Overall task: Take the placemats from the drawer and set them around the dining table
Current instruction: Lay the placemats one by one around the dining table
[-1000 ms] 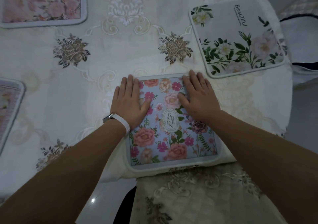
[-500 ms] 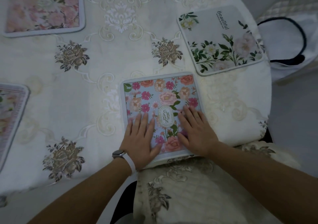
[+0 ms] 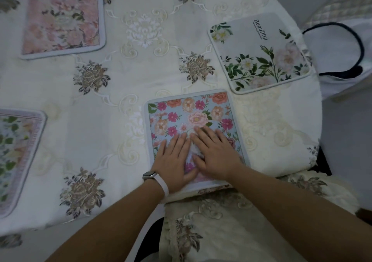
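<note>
A blue placemat with pink and orange flowers (image 3: pixel 189 114) lies flat at the near edge of the table. My left hand (image 3: pixel 174 162) and my right hand (image 3: pixel 216 154) both rest palm down on its near half, fingers spread and side by side. A white placemat with green leaves (image 3: pixel 259 54) lies at the far right. A pink floral placemat (image 3: pixel 62 22) sits at the far left, and another floral placemat (image 3: pixel 16 157) is cut off by the left edge.
The round table wears a cream embroidered tablecloth (image 3: pixel 120 100). A chair with an embroidered cover (image 3: pixel 221 227) stands right below the blue mat. A white bag with a dark handle (image 3: pixel 342 46) sits beyond the table's right edge.
My hands have slid from the far part of the blue mat toward its near edge and closer together. The mat now lies farther onto the table.
</note>
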`<state>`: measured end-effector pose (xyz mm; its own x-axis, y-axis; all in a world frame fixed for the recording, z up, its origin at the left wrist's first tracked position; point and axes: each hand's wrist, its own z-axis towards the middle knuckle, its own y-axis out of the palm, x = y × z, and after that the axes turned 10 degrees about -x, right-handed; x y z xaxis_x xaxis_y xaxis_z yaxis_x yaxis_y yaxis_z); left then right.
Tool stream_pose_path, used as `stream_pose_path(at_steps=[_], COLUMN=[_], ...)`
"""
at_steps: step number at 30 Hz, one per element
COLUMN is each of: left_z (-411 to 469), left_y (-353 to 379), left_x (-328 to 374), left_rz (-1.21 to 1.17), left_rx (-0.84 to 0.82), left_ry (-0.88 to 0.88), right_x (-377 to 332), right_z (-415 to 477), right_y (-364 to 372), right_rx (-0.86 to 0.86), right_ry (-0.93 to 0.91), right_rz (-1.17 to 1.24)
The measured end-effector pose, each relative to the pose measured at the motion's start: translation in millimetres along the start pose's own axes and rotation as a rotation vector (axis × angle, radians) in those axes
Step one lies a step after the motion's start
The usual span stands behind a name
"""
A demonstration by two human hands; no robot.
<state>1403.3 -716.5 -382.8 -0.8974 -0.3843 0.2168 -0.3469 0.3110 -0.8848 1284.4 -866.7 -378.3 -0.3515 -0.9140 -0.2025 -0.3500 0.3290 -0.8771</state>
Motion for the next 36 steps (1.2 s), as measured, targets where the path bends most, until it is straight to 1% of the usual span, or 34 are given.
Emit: stream_pose_path(at_steps=[4, 11, 17, 21, 28, 32, 36], left_z=[10.3, 2.6, -37.9, -66.2, -92.6, -109.4, -129.0], left_y=[-8.5, -6.4, 4.5, 6.0, -16.6, -24.6, -37.4], left_x=[-10.5, -17.9, -50.2, -74.5, -84.9, -88.3, -82.9], left_rz=[-0.028, -0.043, -0.096, -0.083, -0.146, -0.198, -0.205], left_rx=[0.033, 0.047, 0.033, -0.015, -0.004, 0.071, 0.132], left_ry=[-0.115, -0.190, -0.143, -0.126, -0.250, -0.214, -0.222], right_x=[18.5, 54.2, 66.3, 60.3, 19.7, -18.6, -46.4], right_z=[-0.5, -21.6, -45.7, -60.1, -66.3, -59.9, -54.6], right_y=[-1.6, 0.6, -3.5, -14.6, -38.3, -55.6, -71.3], right_rx=[0.043, 0.030, -0.041, -0.007, 0.172, 0.218, 0.227], right_ry=[0.086, 0.267, 0.328, 0.391, 0.323, 0.212, 0.086], right_rz=[-0.002, 0.095, 0.091, 0.089, 0.012, 0.052, 0.043])
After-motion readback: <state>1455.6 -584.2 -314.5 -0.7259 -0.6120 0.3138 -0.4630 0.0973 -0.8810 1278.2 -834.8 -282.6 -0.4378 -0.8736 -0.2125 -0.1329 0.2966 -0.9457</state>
